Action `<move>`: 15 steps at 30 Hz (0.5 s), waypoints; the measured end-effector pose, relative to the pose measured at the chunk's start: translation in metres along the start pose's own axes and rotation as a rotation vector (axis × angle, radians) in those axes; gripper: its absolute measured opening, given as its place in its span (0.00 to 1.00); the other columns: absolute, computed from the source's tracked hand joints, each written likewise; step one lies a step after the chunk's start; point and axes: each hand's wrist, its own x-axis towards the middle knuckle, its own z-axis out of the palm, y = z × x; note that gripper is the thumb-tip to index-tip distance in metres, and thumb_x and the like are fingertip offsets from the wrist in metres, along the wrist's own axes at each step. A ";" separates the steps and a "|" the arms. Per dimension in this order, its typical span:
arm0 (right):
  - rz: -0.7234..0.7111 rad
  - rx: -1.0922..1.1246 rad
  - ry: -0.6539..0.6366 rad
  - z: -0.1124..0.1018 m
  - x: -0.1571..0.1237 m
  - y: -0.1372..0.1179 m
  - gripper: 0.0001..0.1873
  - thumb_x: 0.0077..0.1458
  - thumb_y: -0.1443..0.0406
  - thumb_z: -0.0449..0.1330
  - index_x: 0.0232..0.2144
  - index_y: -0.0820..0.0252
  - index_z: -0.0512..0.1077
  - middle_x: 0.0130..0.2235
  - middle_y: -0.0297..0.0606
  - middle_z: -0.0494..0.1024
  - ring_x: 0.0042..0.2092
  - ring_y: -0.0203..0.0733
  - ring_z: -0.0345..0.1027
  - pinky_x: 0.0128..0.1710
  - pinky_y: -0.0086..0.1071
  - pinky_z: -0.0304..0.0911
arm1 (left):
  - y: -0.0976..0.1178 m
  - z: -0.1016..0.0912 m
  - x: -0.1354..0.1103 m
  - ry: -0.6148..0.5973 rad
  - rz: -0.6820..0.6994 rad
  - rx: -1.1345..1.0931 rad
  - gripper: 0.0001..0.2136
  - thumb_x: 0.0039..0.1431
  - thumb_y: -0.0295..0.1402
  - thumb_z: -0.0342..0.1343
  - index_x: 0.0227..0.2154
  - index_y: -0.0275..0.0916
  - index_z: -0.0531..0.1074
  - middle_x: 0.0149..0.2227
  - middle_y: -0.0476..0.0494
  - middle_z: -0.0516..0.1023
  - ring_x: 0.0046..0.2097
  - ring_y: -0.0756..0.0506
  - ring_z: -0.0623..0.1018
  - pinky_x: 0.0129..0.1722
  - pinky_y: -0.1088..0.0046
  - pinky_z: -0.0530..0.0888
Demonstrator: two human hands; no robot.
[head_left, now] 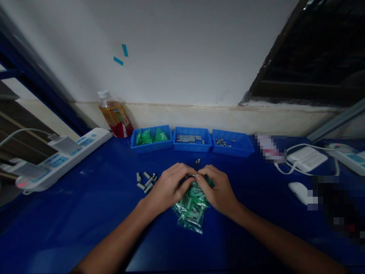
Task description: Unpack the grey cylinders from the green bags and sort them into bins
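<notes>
Both hands meet near the middle of the blue table, fingertips almost touching. My left hand (176, 182) is closed in a pinch on a small metal part (192, 175), mostly covered by the fingers. On the same part, thumb and finger of my right hand (216, 186) are pinched too; whether it is one piece or two joined, I cannot tell. Beneath the hands lie green-tinted clear bags (191, 217) filled with metal cylinders. Several loose metal cylinders (148, 182) rest left of my left hand. A few small metal pieces (197, 161) lie just beyond the fingertips.
Along the wall stand three blue bins: one with green bags (151, 136), one with metal cylinders (188, 139), one with small screw-like pieces (224, 142). A drink bottle (115, 116) and power strip (61, 160) are left; a white charger (307, 159) and mouse (299, 193) are right.
</notes>
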 end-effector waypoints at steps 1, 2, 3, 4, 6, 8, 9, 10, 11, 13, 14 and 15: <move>0.011 0.013 -0.006 0.001 0.000 0.000 0.10 0.57 0.67 0.53 0.23 0.58 0.65 0.23 0.31 0.69 0.29 0.35 0.64 0.31 0.31 0.58 | -0.001 0.000 0.000 0.010 -0.005 0.018 0.05 0.62 0.28 0.50 0.39 0.37 0.69 0.36 0.45 0.74 0.40 0.49 0.73 0.41 0.72 0.69; 0.015 0.015 -0.010 0.002 0.000 0.002 0.10 0.57 0.66 0.53 0.24 0.58 0.66 0.24 0.32 0.69 0.29 0.35 0.64 0.31 0.31 0.58 | -0.001 0.000 0.000 0.022 -0.014 0.036 0.05 0.62 0.28 0.49 0.38 0.37 0.69 0.35 0.45 0.74 0.38 0.49 0.73 0.40 0.72 0.69; 0.009 0.002 -0.009 0.002 0.000 0.003 0.08 0.57 0.66 0.53 0.25 0.58 0.66 0.25 0.32 0.70 0.30 0.36 0.65 0.32 0.31 0.59 | -0.002 0.000 0.001 0.033 -0.025 0.052 0.05 0.63 0.29 0.49 0.38 0.36 0.69 0.34 0.46 0.74 0.37 0.49 0.73 0.39 0.72 0.68; -0.010 -0.027 -0.003 0.002 -0.001 0.006 0.05 0.57 0.65 0.54 0.28 0.58 0.67 0.27 0.33 0.71 0.32 0.37 0.66 0.34 0.32 0.60 | -0.002 0.000 0.001 0.042 -0.037 0.066 0.05 0.63 0.29 0.48 0.37 0.36 0.69 0.34 0.46 0.74 0.37 0.49 0.73 0.39 0.72 0.68; -0.086 -0.125 0.022 0.002 -0.002 0.011 0.05 0.55 0.64 0.56 0.36 0.58 0.67 0.31 0.35 0.72 0.35 0.40 0.67 0.37 0.35 0.61 | -0.002 0.001 0.002 0.052 -0.060 0.086 0.06 0.63 0.29 0.47 0.36 0.36 0.69 0.32 0.46 0.74 0.35 0.49 0.73 0.37 0.72 0.68; -0.185 -0.229 0.028 0.002 -0.003 0.014 0.11 0.55 0.64 0.57 0.41 0.58 0.66 0.33 0.38 0.73 0.37 0.42 0.67 0.39 0.37 0.61 | -0.001 0.001 0.003 0.039 -0.072 0.094 0.08 0.64 0.30 0.46 0.33 0.36 0.69 0.31 0.46 0.74 0.34 0.49 0.73 0.36 0.73 0.68; -0.231 -0.265 0.020 0.002 -0.004 0.015 0.10 0.55 0.65 0.57 0.42 0.58 0.66 0.34 0.38 0.74 0.37 0.42 0.67 0.38 0.37 0.61 | -0.001 0.002 0.003 0.025 -0.076 0.094 0.09 0.64 0.30 0.45 0.32 0.36 0.69 0.30 0.47 0.73 0.34 0.49 0.73 0.36 0.73 0.68; -0.269 -0.287 0.007 0.003 -0.005 0.016 0.09 0.56 0.66 0.56 0.41 0.58 0.66 0.35 0.38 0.74 0.37 0.42 0.67 0.38 0.37 0.61 | -0.001 0.002 0.003 0.009 -0.080 0.093 0.10 0.65 0.30 0.45 0.31 0.36 0.69 0.29 0.47 0.73 0.33 0.49 0.72 0.35 0.74 0.68; -0.294 -0.297 -0.007 0.003 -0.005 0.015 0.07 0.56 0.66 0.56 0.39 0.58 0.67 0.34 0.38 0.74 0.37 0.42 0.67 0.37 0.37 0.60 | -0.001 0.003 0.003 -0.008 -0.086 0.092 0.11 0.65 0.31 0.44 0.30 0.36 0.69 0.29 0.47 0.72 0.33 0.49 0.72 0.35 0.74 0.67; -0.317 -0.305 -0.020 0.002 -0.004 0.014 0.05 0.56 0.67 0.56 0.37 0.58 0.67 0.34 0.38 0.74 0.36 0.41 0.67 0.36 0.36 0.60 | -0.003 0.003 0.003 -0.047 -0.105 0.093 0.12 0.65 0.32 0.44 0.30 0.36 0.69 0.29 0.47 0.72 0.33 0.49 0.72 0.35 0.74 0.68; -0.317 -0.313 -0.015 0.000 -0.002 0.014 0.04 0.56 0.67 0.56 0.36 0.59 0.68 0.33 0.38 0.74 0.36 0.41 0.67 0.36 0.36 0.59 | -0.004 0.002 0.003 -0.067 -0.121 0.098 0.12 0.66 0.33 0.43 0.30 0.36 0.69 0.29 0.47 0.72 0.34 0.49 0.72 0.36 0.73 0.68; -0.311 -0.330 -0.004 -0.003 0.002 0.015 0.04 0.56 0.67 0.56 0.35 0.59 0.68 0.33 0.38 0.74 0.36 0.41 0.67 0.36 0.36 0.59 | -0.007 0.002 0.003 -0.083 -0.138 0.109 0.12 0.66 0.33 0.43 0.32 0.36 0.70 0.30 0.47 0.73 0.35 0.49 0.73 0.38 0.73 0.68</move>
